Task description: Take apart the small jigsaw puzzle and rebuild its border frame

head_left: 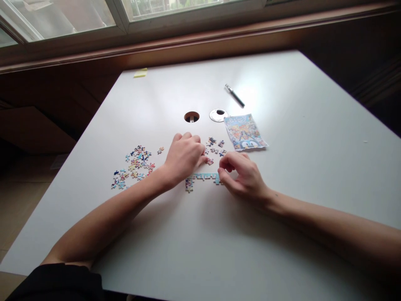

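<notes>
My left hand (pixel 183 156) lies knuckles-up on the white table (pixel 282 138), fingers curled over small loose puzzle pieces (pixel 216 146); its fingertips touch one piece (pixel 209 161). My right hand (pixel 242 175) rests beside it with fingers bent, its fingertips pinched at the right end of a joined strip of light-blue edge pieces (pixel 203 177). A short run of pieces (pixel 189 184) hangs down from the strip's left end. Whether the right hand holds a piece I cannot tell.
A heap of loose pieces (pixel 134 165) lies to the left. A colourful reference picture (pixel 246 132) lies right of the small pieces. Behind are a cable hole (pixel 191 116), its silver cover (pixel 218 115), a pen (pixel 234 95) and a yellow note (pixel 140 72).
</notes>
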`<state>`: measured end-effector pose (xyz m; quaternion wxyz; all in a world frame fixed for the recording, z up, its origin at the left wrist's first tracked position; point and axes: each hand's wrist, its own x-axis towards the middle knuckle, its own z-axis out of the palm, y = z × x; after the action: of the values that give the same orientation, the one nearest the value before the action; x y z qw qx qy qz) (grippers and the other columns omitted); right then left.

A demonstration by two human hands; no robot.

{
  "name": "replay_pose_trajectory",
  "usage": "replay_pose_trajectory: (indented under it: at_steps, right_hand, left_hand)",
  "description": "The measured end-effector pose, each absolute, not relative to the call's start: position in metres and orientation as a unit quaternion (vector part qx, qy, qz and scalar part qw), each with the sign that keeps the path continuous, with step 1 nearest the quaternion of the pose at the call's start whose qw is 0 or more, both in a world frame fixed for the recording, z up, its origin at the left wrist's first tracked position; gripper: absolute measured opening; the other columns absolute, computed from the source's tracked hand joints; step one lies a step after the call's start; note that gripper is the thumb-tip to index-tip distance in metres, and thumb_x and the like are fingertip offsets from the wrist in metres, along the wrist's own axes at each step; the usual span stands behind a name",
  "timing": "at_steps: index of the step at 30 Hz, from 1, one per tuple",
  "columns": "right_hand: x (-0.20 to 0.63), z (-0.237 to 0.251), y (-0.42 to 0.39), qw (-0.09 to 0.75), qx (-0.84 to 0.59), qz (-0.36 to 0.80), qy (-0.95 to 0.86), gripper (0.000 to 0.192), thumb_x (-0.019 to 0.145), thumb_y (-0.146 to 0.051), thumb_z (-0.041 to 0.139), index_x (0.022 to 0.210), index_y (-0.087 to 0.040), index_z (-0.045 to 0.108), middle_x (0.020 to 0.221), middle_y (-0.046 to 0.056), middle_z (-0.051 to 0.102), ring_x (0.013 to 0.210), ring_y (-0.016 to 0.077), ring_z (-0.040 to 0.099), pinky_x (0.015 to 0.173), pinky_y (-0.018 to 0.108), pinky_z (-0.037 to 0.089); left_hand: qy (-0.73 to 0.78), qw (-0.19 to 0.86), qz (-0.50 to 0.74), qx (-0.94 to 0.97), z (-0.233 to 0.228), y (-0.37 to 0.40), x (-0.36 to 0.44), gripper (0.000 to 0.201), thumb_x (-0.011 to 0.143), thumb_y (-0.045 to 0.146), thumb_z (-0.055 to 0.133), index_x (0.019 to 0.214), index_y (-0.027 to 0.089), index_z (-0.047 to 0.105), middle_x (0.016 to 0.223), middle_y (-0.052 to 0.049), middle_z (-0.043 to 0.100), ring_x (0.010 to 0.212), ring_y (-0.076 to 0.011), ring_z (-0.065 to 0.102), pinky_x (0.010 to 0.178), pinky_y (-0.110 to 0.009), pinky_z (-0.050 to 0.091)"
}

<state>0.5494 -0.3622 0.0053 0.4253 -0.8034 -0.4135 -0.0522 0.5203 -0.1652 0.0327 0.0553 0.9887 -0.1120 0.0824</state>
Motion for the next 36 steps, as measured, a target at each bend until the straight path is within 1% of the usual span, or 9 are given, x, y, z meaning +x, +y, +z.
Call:
replay_pose_trajectory:
  at_steps: [5,9,15,20,22,26,30,33,36]
  right_hand:
    - [0.549,0.006,-0.361,0.427,-0.806,-0.05,-0.406,0.009,0.081,-0.02,0.053,0.074,-0.021,0.048,0.069,-0.002,0.054,0.066,0.015,0.05,0.072,0.034,0.036]
    - [0.549,0.006,-0.361,0.43,-0.804,-0.056,-0.407,0.008,0.081,-0.02,0.053,0.074,-0.021,0.049,0.068,-0.002,0.054,0.065,0.0144,0.05,0.072,0.034,0.036]
    - [0.55,0.005,-0.362,0.432,-0.802,-0.055,-0.408,0.008,0.081,-0.02,0.054,0.075,-0.021,0.05,0.07,-0.002,0.054,0.067,0.0151,0.05,0.072,0.034,0.036]
    - [0.551,0.003,-0.363,0.423,-0.8,-0.057,-0.423,0.007,0.083,-0.02,0.054,0.078,-0.021,0.05,0.073,-0.001,0.055,0.071,0.0165,0.052,0.076,0.036,0.038]
    - [0.551,0.002,-0.363,0.406,-0.794,-0.047,-0.449,0.002,0.084,-0.02,0.054,0.085,-0.022,0.054,0.079,0.001,0.06,0.08,0.0196,0.055,0.081,0.037,0.039]
    - [0.55,0.0,-0.362,0.352,-0.796,-0.01,-0.492,0.022,0.084,-0.017,0.055,0.106,-0.023,0.056,0.099,0.005,0.068,0.103,0.0258,0.056,0.09,0.041,0.04]
    - [0.548,-0.001,-0.361,0.317,-0.817,-0.027,-0.481,0.024,0.085,-0.017,0.055,0.108,-0.022,0.054,0.112,0.006,0.069,0.113,0.0293,0.052,0.094,0.045,0.038]
    - [0.547,-0.002,-0.361,0.337,-0.801,-0.073,-0.489,0.019,0.086,-0.018,0.059,0.105,-0.022,0.055,0.119,0.007,0.067,0.114,0.0287,0.052,0.095,0.045,0.038]
    - [0.546,0.0,-0.362,0.359,-0.749,-0.099,-0.549,0.019,0.089,-0.021,0.064,0.106,-0.022,0.058,0.111,0.006,0.068,0.105,0.0234,0.055,0.09,0.04,0.041]
  left_hand:
    - [-0.105,0.118,0.035,0.987,0.033,-0.158,0.526,0.014,0.086,0.032,0.071,0.085,0.018,0.072,0.097,-0.006,0.068,0.097,-0.0243,0.056,0.087,-0.04,0.036]
    - [-0.099,0.114,0.03,0.988,0.034,-0.158,0.528,0.01,0.086,0.029,0.071,0.084,0.02,0.071,0.098,-0.004,0.067,0.1,-0.0261,0.055,0.089,-0.042,0.037]
    - [-0.091,0.142,-0.007,0.986,0.039,-0.159,0.529,0.007,0.084,0.024,0.072,0.089,0.019,0.07,0.107,-0.007,0.065,0.105,-0.0267,0.054,0.093,-0.044,0.036]
    - [-0.104,0.183,-0.001,0.978,0.039,-0.159,0.528,0.006,0.082,0.016,0.07,0.087,0.018,0.069,0.097,-0.003,0.068,0.101,-0.0242,0.057,0.093,-0.043,0.037]
    - [-0.121,0.234,0.002,0.965,0.037,-0.158,0.529,0.009,0.08,0.01,0.067,0.084,0.018,0.068,0.091,-0.002,0.068,0.094,-0.0201,0.059,0.088,-0.038,0.042]
    - [-0.147,0.404,-0.007,0.903,0.039,-0.149,0.529,0.01,0.082,0.007,0.059,0.085,0.015,0.064,0.085,-0.001,0.065,0.078,-0.0125,0.061,0.072,-0.026,0.049]
    - [-0.121,0.517,-0.024,0.847,0.044,-0.139,0.508,0.01,0.084,0.01,0.061,0.092,0.015,0.063,0.092,-0.002,0.065,0.081,-0.0119,0.063,0.076,-0.026,0.054]
    - [-0.091,0.573,-0.053,0.813,0.042,-0.139,0.477,0.011,0.086,0.011,0.062,0.096,0.015,0.065,0.094,-0.004,0.067,0.087,-0.0143,0.066,0.079,-0.028,0.056]
    - [-0.043,0.639,-0.081,0.764,0.035,-0.146,0.449,0.014,0.088,0.015,0.066,0.101,0.015,0.063,0.097,-0.006,0.068,0.087,-0.0151,0.068,0.08,-0.029,0.058]
